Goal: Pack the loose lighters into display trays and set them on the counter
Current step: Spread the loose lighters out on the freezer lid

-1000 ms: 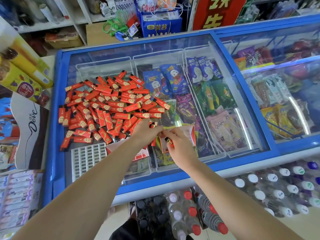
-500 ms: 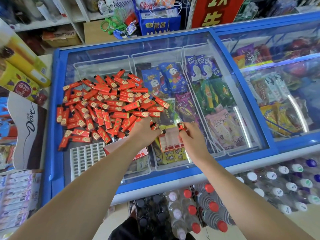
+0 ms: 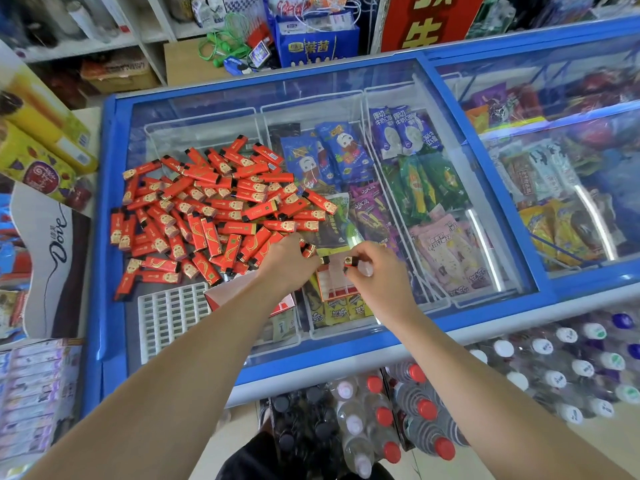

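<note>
The right hand (image 3: 375, 271) pinched one lighter (image 3: 350, 264) upright over the clear tray (image 3: 337, 284) on the freezer-lid worktop (image 3: 485, 258), while the left hand (image 3: 289, 259), nearer the loose pile (image 3: 214, 213) just to its left, gripped several more

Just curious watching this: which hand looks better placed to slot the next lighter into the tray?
The right hand, probably. It already pinches a lighter right above the small tray, while the left hand sits at the pile's edge holding more.
</note>
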Demonstrator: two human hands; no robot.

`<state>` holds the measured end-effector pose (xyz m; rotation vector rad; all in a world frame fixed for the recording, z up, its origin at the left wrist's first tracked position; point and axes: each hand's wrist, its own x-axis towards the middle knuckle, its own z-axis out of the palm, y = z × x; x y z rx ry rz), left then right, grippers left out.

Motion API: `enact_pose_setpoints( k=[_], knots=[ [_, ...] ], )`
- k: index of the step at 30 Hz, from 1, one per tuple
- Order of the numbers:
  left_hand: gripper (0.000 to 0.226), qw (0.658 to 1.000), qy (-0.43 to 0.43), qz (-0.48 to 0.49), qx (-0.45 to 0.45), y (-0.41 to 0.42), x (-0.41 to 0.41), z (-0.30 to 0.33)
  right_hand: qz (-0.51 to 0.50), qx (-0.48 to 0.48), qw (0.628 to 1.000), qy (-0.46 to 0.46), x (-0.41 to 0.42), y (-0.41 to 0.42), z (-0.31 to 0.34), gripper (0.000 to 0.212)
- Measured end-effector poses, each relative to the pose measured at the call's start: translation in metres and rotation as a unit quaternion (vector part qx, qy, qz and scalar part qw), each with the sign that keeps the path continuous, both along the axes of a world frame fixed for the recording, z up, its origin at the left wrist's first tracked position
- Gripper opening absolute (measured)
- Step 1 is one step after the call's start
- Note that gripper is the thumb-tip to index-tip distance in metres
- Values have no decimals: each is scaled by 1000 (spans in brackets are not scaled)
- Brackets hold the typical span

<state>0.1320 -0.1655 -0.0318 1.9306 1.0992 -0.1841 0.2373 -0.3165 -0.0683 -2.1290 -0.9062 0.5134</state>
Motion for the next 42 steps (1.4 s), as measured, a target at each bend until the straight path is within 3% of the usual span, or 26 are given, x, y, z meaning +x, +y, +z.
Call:
enact_pose_setpoints(
  k=[2, 13, 17, 29, 35, 39, 42],
  knots=[
    [20, 1000, -2, 4, -4, 0, 0, 1, 15, -14, 998, -51, 0, 3, -3, 16],
    [27, 1000, 12, 1, -7, 2, 1, 2, 32, 48, 991, -123, -13, 12, -12, 19],
    [19, 1000, 10, 2, -12, 2, 0, 2, 42, 38, 990, -131, -13, 9, -10, 21],
    [24, 1000, 1, 14, -17, 1, 1, -3, 80, -16, 972, -221, -15, 5, -12, 27],
    [12, 1000, 9, 12, -1, 1, -1, -1, 100, -7, 954, -284, -17, 2, -10, 43],
    [13, 1000, 7, 13, 21, 0, 0, 2, 70, -16, 969, -234, -18, 3, -10, 41],
    [19, 996, -44, 66, -29, 0, 1, 5, -13, 28, 993, -118, -22, 8, 1, 27]
  ],
)
